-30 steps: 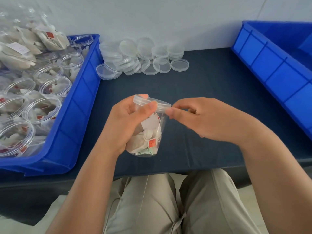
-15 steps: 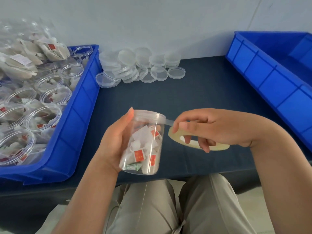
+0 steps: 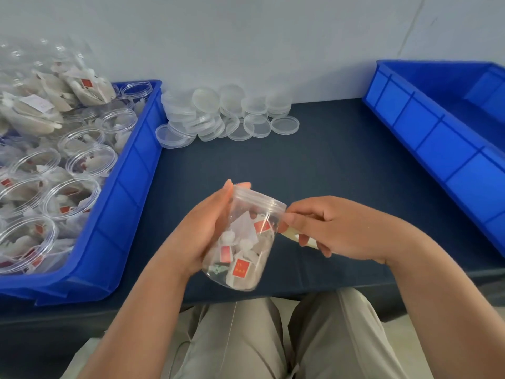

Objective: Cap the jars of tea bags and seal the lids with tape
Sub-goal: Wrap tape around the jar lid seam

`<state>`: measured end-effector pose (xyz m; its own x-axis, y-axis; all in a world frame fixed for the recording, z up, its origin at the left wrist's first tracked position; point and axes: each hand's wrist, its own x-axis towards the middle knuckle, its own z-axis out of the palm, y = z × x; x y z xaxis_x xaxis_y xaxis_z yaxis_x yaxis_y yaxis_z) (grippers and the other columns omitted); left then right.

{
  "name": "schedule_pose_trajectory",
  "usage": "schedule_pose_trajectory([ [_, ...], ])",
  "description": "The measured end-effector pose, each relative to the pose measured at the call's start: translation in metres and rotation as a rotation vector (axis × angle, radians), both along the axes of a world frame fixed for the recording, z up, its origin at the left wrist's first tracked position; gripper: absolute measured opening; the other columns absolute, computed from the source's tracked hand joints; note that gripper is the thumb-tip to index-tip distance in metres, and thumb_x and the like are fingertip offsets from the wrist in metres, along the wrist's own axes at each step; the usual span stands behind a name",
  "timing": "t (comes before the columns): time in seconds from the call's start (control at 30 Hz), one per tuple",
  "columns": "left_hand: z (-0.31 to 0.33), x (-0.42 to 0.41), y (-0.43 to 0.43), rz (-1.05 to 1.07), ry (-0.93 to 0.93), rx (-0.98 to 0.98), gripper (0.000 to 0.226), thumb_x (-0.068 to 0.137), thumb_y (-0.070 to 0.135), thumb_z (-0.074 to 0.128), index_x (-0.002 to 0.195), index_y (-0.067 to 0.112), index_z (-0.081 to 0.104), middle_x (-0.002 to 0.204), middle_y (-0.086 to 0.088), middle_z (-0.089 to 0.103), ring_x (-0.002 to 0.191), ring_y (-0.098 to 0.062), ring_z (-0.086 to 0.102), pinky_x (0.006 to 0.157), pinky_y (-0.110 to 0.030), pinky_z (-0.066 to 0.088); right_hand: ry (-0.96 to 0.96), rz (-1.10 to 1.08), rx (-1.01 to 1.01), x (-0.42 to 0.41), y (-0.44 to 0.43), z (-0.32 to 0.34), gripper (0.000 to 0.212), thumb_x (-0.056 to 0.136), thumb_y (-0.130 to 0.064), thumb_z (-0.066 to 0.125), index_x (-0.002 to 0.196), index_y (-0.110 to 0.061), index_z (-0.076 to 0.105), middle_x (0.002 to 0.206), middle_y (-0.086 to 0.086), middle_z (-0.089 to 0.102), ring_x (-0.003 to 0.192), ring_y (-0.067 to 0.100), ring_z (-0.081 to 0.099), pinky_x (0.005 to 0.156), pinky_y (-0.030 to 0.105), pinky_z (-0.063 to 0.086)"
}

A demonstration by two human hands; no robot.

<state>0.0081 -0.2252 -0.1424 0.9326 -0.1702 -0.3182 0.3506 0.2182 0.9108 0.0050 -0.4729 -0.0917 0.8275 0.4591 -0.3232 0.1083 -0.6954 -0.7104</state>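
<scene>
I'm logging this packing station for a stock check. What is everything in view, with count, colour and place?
jar: one, clear, capped, tea bags inside, held over the table's near edge
tape roll: one, pale yellowish, mostly hidden under the right hand
loose lids: a pile, clear, far side of the table by the wall
open jars: many, clear, tea bags inside, in the left bin
left bin: one, blue, table's left end
right bin: one, blue, table's right end
table: one, dark navy top
trousers: beige, below the table's edge
left hand: grips the jar's side
right hand: holds the tape roll against the jar's top
</scene>
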Motion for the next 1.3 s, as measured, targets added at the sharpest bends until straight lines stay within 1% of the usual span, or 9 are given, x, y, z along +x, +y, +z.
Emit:
schedule_pose_trajectory([
  [0.13, 0.006, -0.004, -0.004, 0.012, -0.073, 0.381, 0.044, 0.1, 0.069, 0.043, 0.123, 0.046, 0.072, 0.123, 0.005, 0.078, 0.111, -0.015, 0.076, 0.099, -0.045, 0.058, -0.037, -0.061, -0.024, -0.001, 0.006, -0.004, 0.032, 0.104, -0.065, 0.041, 0.105, -0.052, 0.07, 0.091, -0.008, 0.072, 0.056, 0.004, 0.06, 0.072, 0.029, 0.058],
  [0.27, 0.01, -0.01, -0.009, 0.173, -0.209, 0.625, 0.043, 0.103, 0.073, 0.03, 0.128, 0.06, 0.064, 0.117, 0.028, 0.071, 0.106, 0.008, 0.068, 0.097, -0.028, 0.051, -0.092, -0.113, -0.016, 0.002, 0.013, -0.008, 0.03, 0.104, -0.066, 0.043, 0.101, -0.054, 0.07, 0.086, -0.008, 0.072, 0.055, 0.005, 0.063, 0.068, 0.027, 0.056],
  [0.4, 0.01, -0.012, -0.019, 0.111, -0.241, 0.751, 0.079, 0.07, 0.095, 0.051, 0.133, 0.048, 0.052, 0.116, 0.026, 0.067, 0.102, 0.011, 0.064, 0.083, -0.024, 0.05, -0.139, -0.066, -0.071, -0.001, 0.026, -0.01, 0.032, 0.104, -0.067, 0.042, 0.095, -0.052, 0.069, 0.085, -0.032, 0.067, 0.062, -0.008, 0.062, 0.066, 0.027, 0.049],
  [0.47, 0.011, -0.01, -0.016, 0.091, -0.256, 0.845, 0.103, 0.055, 0.096, 0.066, 0.142, 0.041, 0.05, 0.115, 0.024, 0.068, 0.102, 0.005, 0.067, 0.08, -0.023, 0.052, -0.128, -0.055, -0.057, -0.002, 0.03, -0.009, 0.034, 0.106, -0.065, 0.04, 0.098, -0.05, 0.069, 0.086, -0.031, 0.068, 0.062, 0.0, 0.067, 0.066, 0.027, 0.051],
  [0.73, 0.024, 0.0, 0.006, 0.037, -0.115, 0.525, 0.086, 0.055, 0.083, 0.081, 0.12, 0.028, 0.07, 0.095, 0.011, 0.079, 0.082, -0.009, 0.077, 0.081, -0.036, 0.06, -0.085, 0.025, -0.113, 0.001, 0.011, 0.01, 0.035, 0.097, -0.08, 0.035, 0.111, -0.06, 0.061, 0.089, -0.018, 0.073, 0.06, 0.001, 0.068, 0.07, 0.026, 0.051],
  [0.87, 0.023, -0.008, 0.011, -0.138, 0.083, 0.12, 0.069, 0.055, 0.079, 0.089, 0.091, 0.02, 0.081, 0.088, -0.007, 0.073, 0.072, -0.02, 0.071, 0.07, -0.035, 0.06, -0.099, 0.029, -0.103, 0.002, -0.002, 0.015, 0.034, 0.098, -0.078, 0.035, 0.106, -0.058, 0.061, 0.09, -0.02, 0.074, 0.066, -0.003, 0.066, 0.071, 0.023, 0.049],
  [1.0, 0.019, -0.01, 0.003, -0.234, 0.119, -0.184, 0.098, 0.07, 0.076, 0.084, 0.129, -0.001, 0.072, 0.122, -0.026, 0.06, 0.099, -0.031, 0.061, 0.08, -0.037, 0.056, -0.072, 0.046, 0.002, -0.001, 0.003, 0.013, 0.042, 0.092, -0.083, 0.033, 0.111, -0.061, 0.063, 0.091, -0.018, 0.072, 0.066, 0.0, 0.063, 0.068, 0.022, 0.053],
  [1.17, 0.016, -0.001, 0.001, -0.199, 0.129, -0.174, 0.108, 0.062, 0.078, 0.088, 0.135, 0.0, 0.069, 0.111, -0.017, 0.066, 0.089, -0.026, 0.069, 0.076, -0.038, 0.061, -0.063, -0.01, 0.023, 0.005, 0.005, 0.011, 0.04, 0.093, -0.082, 0.038, 0.108, -0.058, 0.066, 0.09, -0.014, 0.073, 0.069, -0.007, 0.062, 0.072, 0.025, 0.051],
  [1.3, 0.021, 0.01, 0.001, -0.107, 0.016, 0.005, 0.103, 0.052, 0.082, 0.089, 0.128, 0.014, 0.076, 0.125, -0.014, 0.072, 0.112, -0.032, 0.069, 0.096, -0.045, 0.057, -0.103, -0.066, -0.005, 0.009, 0.007, 0.009, 0.031, 0.101, -0.072, 0.043, 0.104, -0.053, 0.068, 0.086, -0.01, 0.074, 0.067, -0.011, 0.061, 0.07, 0.025, 0.045],
])
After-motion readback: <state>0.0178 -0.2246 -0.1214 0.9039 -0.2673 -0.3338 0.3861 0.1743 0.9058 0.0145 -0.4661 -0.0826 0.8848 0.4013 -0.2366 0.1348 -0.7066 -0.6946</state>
